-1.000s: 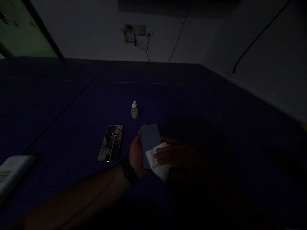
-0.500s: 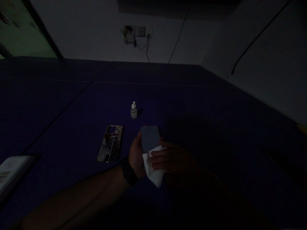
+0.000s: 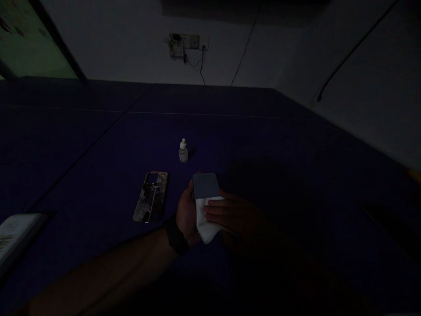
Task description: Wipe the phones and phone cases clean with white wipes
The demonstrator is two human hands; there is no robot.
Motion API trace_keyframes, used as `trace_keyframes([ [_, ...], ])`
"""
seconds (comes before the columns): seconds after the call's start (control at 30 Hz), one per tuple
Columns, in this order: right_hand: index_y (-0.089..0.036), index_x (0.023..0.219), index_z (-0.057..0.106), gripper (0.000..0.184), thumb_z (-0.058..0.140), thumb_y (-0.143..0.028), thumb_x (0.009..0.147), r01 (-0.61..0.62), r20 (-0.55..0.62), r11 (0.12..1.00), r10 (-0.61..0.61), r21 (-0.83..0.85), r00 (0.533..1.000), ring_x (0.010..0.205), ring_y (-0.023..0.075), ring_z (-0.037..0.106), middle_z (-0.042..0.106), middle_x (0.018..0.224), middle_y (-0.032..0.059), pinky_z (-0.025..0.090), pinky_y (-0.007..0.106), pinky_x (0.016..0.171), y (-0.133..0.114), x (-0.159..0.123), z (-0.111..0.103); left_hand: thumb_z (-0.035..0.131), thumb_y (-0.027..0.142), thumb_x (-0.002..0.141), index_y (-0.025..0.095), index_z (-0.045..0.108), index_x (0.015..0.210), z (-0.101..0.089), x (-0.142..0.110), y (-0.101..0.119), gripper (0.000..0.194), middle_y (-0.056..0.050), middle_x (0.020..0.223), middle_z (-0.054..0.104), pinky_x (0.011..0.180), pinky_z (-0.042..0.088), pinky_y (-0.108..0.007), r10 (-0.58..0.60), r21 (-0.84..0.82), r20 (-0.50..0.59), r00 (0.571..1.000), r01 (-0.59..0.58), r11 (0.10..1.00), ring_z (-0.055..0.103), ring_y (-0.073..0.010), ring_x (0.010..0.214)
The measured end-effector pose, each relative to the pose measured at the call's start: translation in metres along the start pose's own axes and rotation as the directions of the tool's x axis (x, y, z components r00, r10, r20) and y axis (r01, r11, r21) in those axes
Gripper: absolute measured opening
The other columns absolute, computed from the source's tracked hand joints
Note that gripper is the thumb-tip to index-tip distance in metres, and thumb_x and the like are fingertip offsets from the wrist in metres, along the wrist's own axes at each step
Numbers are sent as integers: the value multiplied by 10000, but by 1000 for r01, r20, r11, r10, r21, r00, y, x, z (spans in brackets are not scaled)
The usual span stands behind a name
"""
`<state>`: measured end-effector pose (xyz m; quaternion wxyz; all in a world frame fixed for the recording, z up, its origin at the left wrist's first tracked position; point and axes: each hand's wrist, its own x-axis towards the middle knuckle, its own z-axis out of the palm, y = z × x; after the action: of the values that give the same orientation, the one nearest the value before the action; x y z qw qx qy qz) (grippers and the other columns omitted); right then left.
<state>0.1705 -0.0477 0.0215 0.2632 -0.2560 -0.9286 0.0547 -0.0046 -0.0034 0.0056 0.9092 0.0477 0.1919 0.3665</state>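
Looks grey on the phone [image 3: 206, 185], white on the cloth [image 3: 201, 223] over it, mottled grey-black on the case [image 3: 146, 203] left of it.

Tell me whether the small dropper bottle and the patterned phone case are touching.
Apart: the head view shows bare blue surface between the bottle and the case.

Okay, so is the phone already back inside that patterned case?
No, the phone sits in the left hand, while the patterned case lies apart on the blue surface.
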Motion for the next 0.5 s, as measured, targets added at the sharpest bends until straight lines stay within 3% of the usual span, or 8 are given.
trace_keyframes([
  [0.13, -86, 1444, 541, 468, 440, -233, 1012, 29, 125, 999, -27, -17, 992, 1482, 205, 440, 614, 1463, 148, 351, 448, 1246, -6, 8, 2, 478, 547, 975, 76, 640, 1210, 0, -3, 6, 551, -59, 689, 616, 431, 395, -233, -129, -21, 18, 991, 129, 991, 511, -132, 452],
  [0.23, -147, 1353, 613, 397, 442, -335, 1048, 111, 93, 991, -117, 73, 989, 1429, 159, 507, 664, 1415, 88, 264, 418, 1285, -4, 4, -2, 497, 566, 961, 92, 643, 1208, 0, -5, 5, 554, -73, 729, 646, 462, 431, -250, -72, -3, 16, 997, 72, 997, 549, -149, 489],
  [0.37, -158, 1346, 616, 386, 458, -281, 1016, -3, 3, 1000, 3, -4, 1000, 1383, 178, 561, 684, 1385, 93, 314, 449, 1263, -2, 0, 0, 508, 559, 956, 107, 642, 1183, -4, 1, 0, 522, -32, 665, 606, 417, 371, -217, -11, -39, 27, 1000, 12, 999, 471, -111, 423],
  [0.43, -123, 1416, 570, 449, 450, -226, 996, -35, 53, 998, 37, -43, 998, 1442, 199, 495, 646, 1430, 129, 357, 460, 1240, -5, 3, 2, 506, 552, 957, 95, 644, 1156, -7, 4, 1, 517, -26, 634, 583, 387, 333, -203, -50, -51, 38, 998, 52, 997, 434, -95, 392],
  [0.5, -97, 1447, 540, 478, 440, -215, 995, 5, 146, 1000, -2, -18, 989, 1486, 204, 435, 620, 1457, 150, 365, 460, 1235, -7, 7, 3, 514, 548, 953, 87, 649, 1139, -8, 5, 3, 515, -42, 645, 596, 387, 349, -210, -85, -46, 44, 995, 87, 995, 453, -102, 398],
])
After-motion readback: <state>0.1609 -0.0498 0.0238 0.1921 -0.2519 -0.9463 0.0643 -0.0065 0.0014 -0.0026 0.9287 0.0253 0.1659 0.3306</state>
